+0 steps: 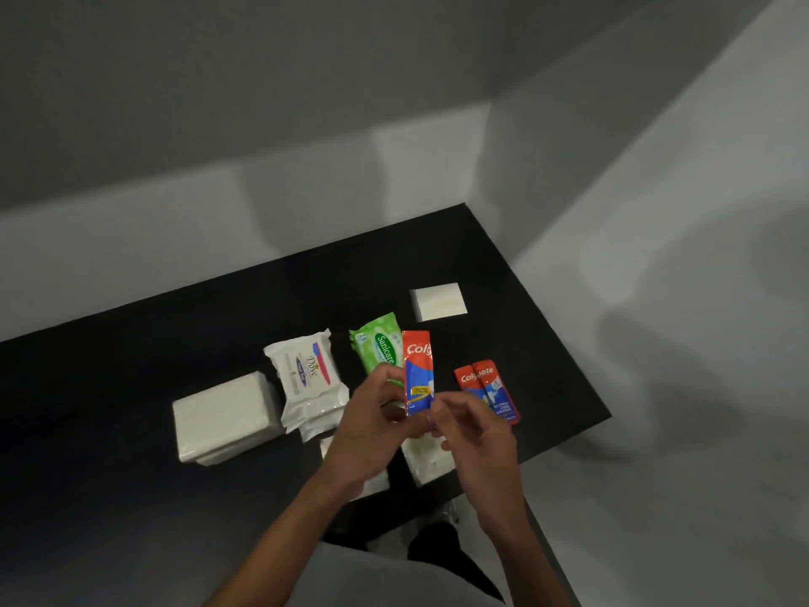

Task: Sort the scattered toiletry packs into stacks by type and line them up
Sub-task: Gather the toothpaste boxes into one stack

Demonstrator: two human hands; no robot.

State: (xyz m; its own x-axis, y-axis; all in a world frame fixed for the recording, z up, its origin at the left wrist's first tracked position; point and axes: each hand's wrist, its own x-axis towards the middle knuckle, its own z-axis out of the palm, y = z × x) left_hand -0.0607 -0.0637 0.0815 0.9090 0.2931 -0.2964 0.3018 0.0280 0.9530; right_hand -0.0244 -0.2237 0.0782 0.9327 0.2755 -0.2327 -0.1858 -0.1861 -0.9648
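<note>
Far left on the black bench (pixel 131 497): stack of plain white tissue packs (pixel 225 418), edges roughly squared, lying flat. Just beside it on the rt, touching or nearly so, are the Dove wipes packs (pixel 306 378). There are at least 2, the top one slid back off the lower one, both tilted w/ the long side running away from the person.

Next comes a small white pack (pixel 326 446), mostly hidden under the left forearm; only a corner shows. Left hand (pixel 372 427) is raised above the bench, fingers curled in, gripping the lower left edge of the Colgate sachet (pixel 418 372). That sachet is upright in the air, logo at top, clear of the bench.

Behind hand and sachet lies the green Sanicare pack (pixel 378 348), flat on the bench. Its near end is blocked by the left fingers and its rt edge is covered by the sachet.

Below the hands is another white pack (pixel 427 457) at the bench's near edge, partly covered by both wrists. Toward the back, well apart from the rest, sits a square white flat pack (pixel 440 302).

Right hand (pixel 473 435) pinches the sachet's bottom corner btwn thumb and fingertips, other fingers loosely bent.

Furthest rt: Colgate pair (pixel 486 387), 2 sachets side by side on the bench, lower part hidden by the right hand. Grey wall (pixel 656 256) runs along the bench's rt side.
</note>
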